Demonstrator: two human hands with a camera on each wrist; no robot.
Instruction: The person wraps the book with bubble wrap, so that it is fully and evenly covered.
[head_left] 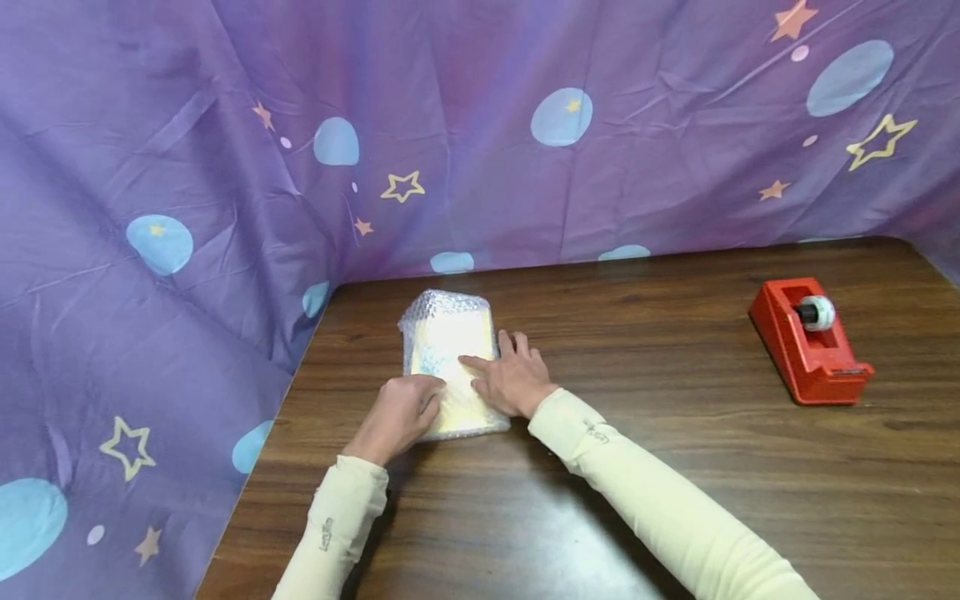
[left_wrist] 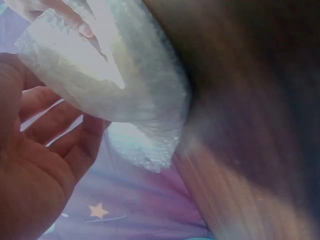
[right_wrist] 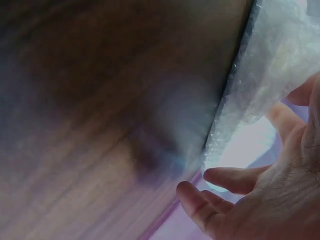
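Two hands meet on a bubble-wrapped parcel [head_left: 452,358] lying near the desk's [head_left: 675,467] left back corner, just in front of a purple cloth [head_left: 187,167] with stars and blue spots. What the wrap covers cannot be made out; only a pale yellowish shape shows through. On the parcel's near left corner sits the left hand [head_left: 400,414], its fingers bent over the edge so their tips are hidden in the head view; the left wrist view shows the fingers [left_wrist: 55,125] loosely spread against the wrap's underside, though the picture is blurred and whether they pinch it is hard to tell. Beside it, the right hand [head_left: 512,377] lies flat on the parcel's right half, index finger stretched across the top, holding nothing; the right wrist view, also blurred, shows straight fingers [right_wrist: 235,180] at the wrap's edge. Well apart, at the desk's right, stands a red tape dispenser [head_left: 810,343] with its roll in view.
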